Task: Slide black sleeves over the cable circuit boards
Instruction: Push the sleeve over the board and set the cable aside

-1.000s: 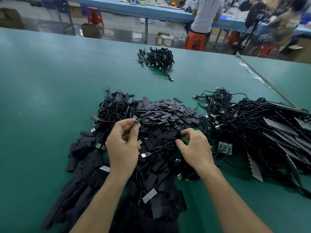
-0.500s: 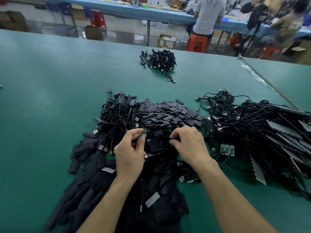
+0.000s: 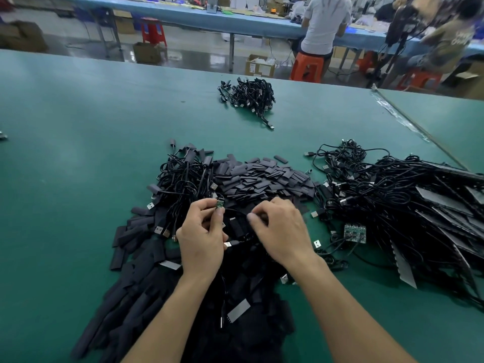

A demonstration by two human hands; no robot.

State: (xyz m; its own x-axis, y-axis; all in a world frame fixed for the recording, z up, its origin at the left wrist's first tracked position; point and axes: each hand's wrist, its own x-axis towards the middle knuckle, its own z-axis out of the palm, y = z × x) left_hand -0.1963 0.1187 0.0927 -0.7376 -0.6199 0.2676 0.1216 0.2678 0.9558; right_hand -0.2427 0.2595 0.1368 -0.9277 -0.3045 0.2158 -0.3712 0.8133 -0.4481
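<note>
My left hand [image 3: 201,237] pinches a small green circuit board [image 3: 219,203] on the end of a thin black cable, holding it upright above the heap. My right hand [image 3: 280,229] is just right of it, fingers curled down into the flat black sleeves; whether it grips one is hidden under the fingers. A pile of flat black sleeves [image 3: 264,176] lies right behind both hands. More sleeves [image 3: 136,247] spread left and toward me.
A tangle of black USB cables [image 3: 183,179] sits left of the sleeve pile. A large mass of cables [image 3: 408,203] fills the right, with a green board panel [image 3: 355,233] at its edge. A small cable bundle [image 3: 248,96] lies farther back on the green table [image 3: 78,153]. People sit at a blue bench beyond.
My right hand has moved left and forward, closing in on my left hand. My left hand still holds the green board at about the same spot.
</note>
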